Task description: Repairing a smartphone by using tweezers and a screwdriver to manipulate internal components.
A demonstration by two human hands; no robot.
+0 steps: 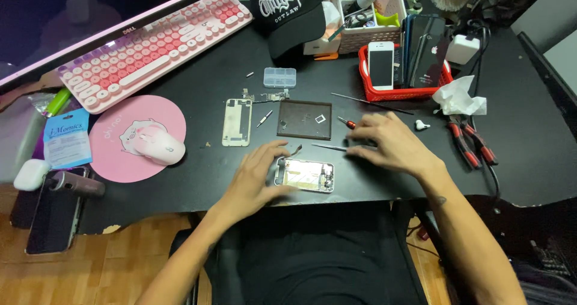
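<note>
Steadying the opened silver phone chassis (305,174) at the black table's (198,179) near edge, your left hand (259,176) lies open-fingered against it; your right hand (387,143), its grip loose, covers thin metal tweezers (329,147). Next calls for pinching them.

One head-worn camera, looking steeply down over a black worktop (198,179).

The single view sat above and just behind the hands, facing forward and down. It stood close enough that both forearms entered from the bottom edge and the person's lap filled the lower middle. The far edge of the worktop reached the top of the frame, with wooden floor at lower left. No second view shared the scene.
</note>
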